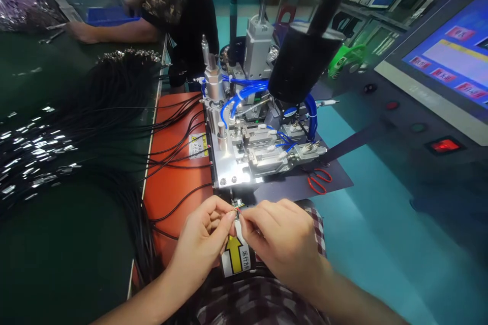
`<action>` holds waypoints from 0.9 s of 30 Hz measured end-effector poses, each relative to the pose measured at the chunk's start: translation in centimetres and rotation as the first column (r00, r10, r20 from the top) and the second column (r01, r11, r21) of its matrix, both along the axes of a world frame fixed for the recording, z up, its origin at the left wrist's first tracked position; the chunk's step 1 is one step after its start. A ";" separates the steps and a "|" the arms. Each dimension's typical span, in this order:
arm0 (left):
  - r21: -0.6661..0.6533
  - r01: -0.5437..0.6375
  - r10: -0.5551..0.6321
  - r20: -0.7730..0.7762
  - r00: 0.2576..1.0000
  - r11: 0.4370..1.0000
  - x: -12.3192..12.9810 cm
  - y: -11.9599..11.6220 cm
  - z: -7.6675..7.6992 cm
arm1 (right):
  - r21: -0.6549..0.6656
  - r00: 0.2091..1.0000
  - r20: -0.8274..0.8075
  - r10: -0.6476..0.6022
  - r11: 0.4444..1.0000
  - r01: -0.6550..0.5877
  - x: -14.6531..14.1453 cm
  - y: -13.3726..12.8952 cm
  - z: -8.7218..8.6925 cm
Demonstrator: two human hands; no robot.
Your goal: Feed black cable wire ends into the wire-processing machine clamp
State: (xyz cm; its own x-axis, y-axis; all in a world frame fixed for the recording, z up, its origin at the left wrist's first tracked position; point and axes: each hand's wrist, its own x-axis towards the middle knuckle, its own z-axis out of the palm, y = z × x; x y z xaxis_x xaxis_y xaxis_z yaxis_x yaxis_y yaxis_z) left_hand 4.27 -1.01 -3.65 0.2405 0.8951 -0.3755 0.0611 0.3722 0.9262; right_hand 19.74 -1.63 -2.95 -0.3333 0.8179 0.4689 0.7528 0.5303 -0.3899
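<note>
My left hand (208, 231) is closed, its thumb and index finger pinched on the ends of small coloured wires (237, 209) just in front of the machine. From the other side my right hand (276, 236) pinches at the same wires, its fingertips almost meeting the left ones. A tiny connector piece (238, 203) shows just above the fingertips. Below the hands lies a white label with a yellow arrow (235, 256). The metal machine (229, 160) with blue tubes stands directly beyond the hands.
Black cables (114, 91) lie in bundles on the green table (57, 244) and cross the orange surface (175, 137). Red-handled scissors (319, 181) rest right of the machine. A black cylinder (293, 63) hangs above it. A screen (450, 61) stands right; a person's arm (122, 32) reaches across upper left.
</note>
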 end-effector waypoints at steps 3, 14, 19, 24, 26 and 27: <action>0.026 -0.027 0.027 0.005 1.000 0.999 -0.1 -0.1 -0.4 | -0.004 0.995 -0.088 -0.057 0.998 0.057 -0.7 -0.4 -0.9; -0.044 0.017 -0.015 0.039 0.999 0.999 -0.5 0.2 -0.1 | -0.625 0.710 -0.610 -0.352 0.765 -0.157 -1.3 -0.2 -2.1; -0.047 0.032 -0.029 0.066 0.997 0.998 -0.5 0.4 0.2 | -0.661 0.636 -0.671 -0.381 0.696 -0.281 -1.2 0.1 -1.9; -0.046 0.003 0.003 0.112 0.994 0.999 -0.3 0.4 0.6 | -0.622 0.640 -0.696 -0.324 0.718 -0.313 -1.2 -0.3 -2.0; -0.032 -0.017 0.020 0.088 0.996 0.999 -0.1 0.4 0.9 | -0.612 0.648 -0.694 -0.313 0.730 -0.303 -1.2 -0.6 -2.0; -0.034 -0.029 0.032 0.084 0.996 0.999 -0.1 0.3 1.0 | -0.608 0.648 -0.695 -0.313 0.736 -0.297 -1.3 -0.8 -2.0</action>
